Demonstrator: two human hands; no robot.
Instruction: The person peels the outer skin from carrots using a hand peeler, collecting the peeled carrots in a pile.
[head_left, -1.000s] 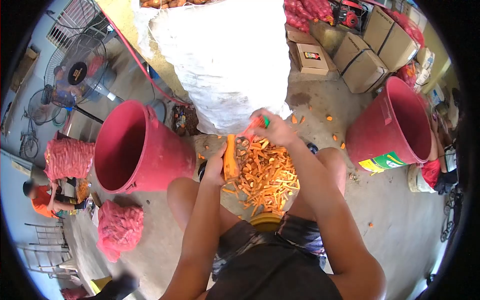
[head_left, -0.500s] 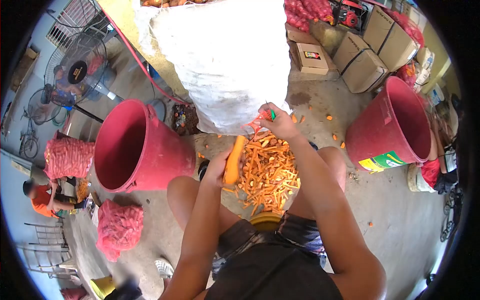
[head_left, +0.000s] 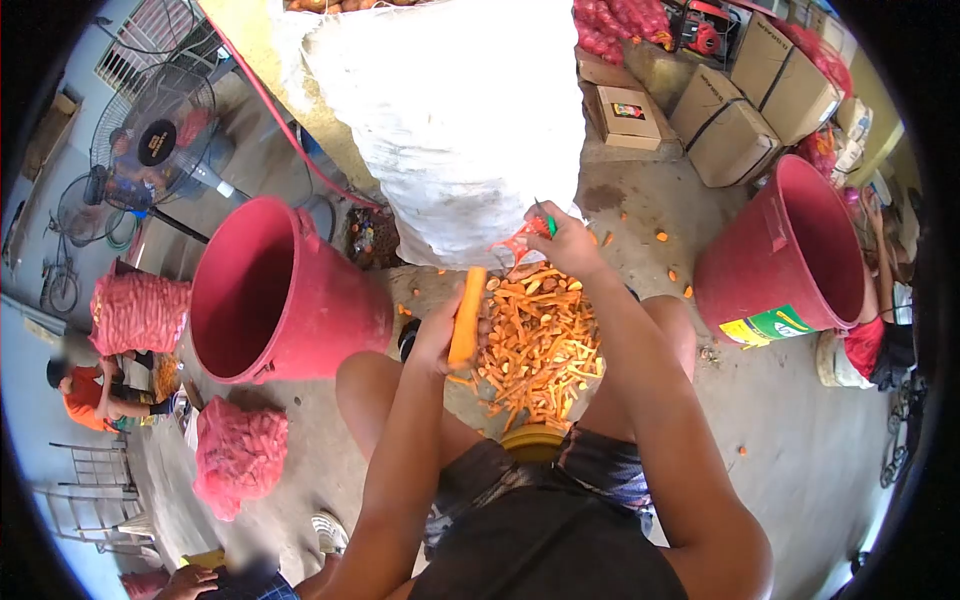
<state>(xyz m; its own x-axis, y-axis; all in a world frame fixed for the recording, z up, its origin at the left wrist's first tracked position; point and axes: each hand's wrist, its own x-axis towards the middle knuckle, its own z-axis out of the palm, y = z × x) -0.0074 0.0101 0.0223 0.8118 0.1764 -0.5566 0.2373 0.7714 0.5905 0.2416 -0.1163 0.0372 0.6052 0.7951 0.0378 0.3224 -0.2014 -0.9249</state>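
A thick orange carrot (head_left: 467, 318) stands nearly upright in my left hand (head_left: 437, 332), fingers wrapped round its side. My right hand (head_left: 570, 245) is closed on a small knife (head_left: 551, 226) with a green handle and a dark pointed tip. Below its fingers hangs a red, net-like piece (head_left: 520, 241), just in front of the white sack. Between my knees, a heap of carrot peelings and cut pieces (head_left: 540, 345) lies under both hands. The yellow rim of a container (head_left: 530, 443) shows at its near edge.
A large white sack (head_left: 460, 130) stands ahead. Red bins stand left (head_left: 345, 300) and right (head_left: 725, 270). Mesh bags of carrots (head_left: 240, 455), a fan (head_left: 155, 140) and a seated person (head_left: 85, 390) are left. Cardboard boxes (head_left: 720, 130) sit at the back right.
The carrot has turned in my left hand and now shows a flatter, narrower face. My right hand has shifted slightly right. At lower left, another person's hand has come into view.
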